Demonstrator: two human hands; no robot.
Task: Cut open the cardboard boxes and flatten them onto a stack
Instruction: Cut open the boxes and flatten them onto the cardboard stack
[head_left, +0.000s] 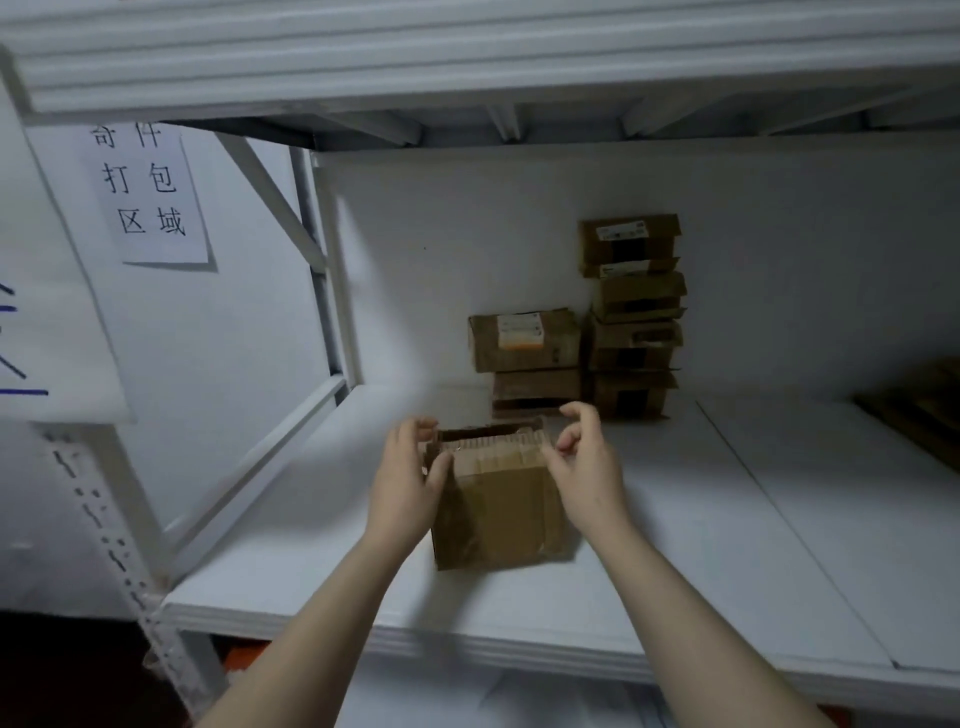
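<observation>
Box stands on the shelf between the two hands, with its open top rim at fingertip level. It probably sits near the shelf's front edge so that both hands can reach the rim.

Left hand clamps the box's left wall, thumb on the near face and fingers over the rim; I read this as bracing. Right hand is at the top right corner with fingers curled. Blur: cannot tell whether it grips or only touches.

The hands are apart, one on each side of the box, and no cutter shows in either. Both forearms reach forward and converge slightly.

Beyond the right hand are two piles of unflattened boxes, presumably waiting.
</observation>
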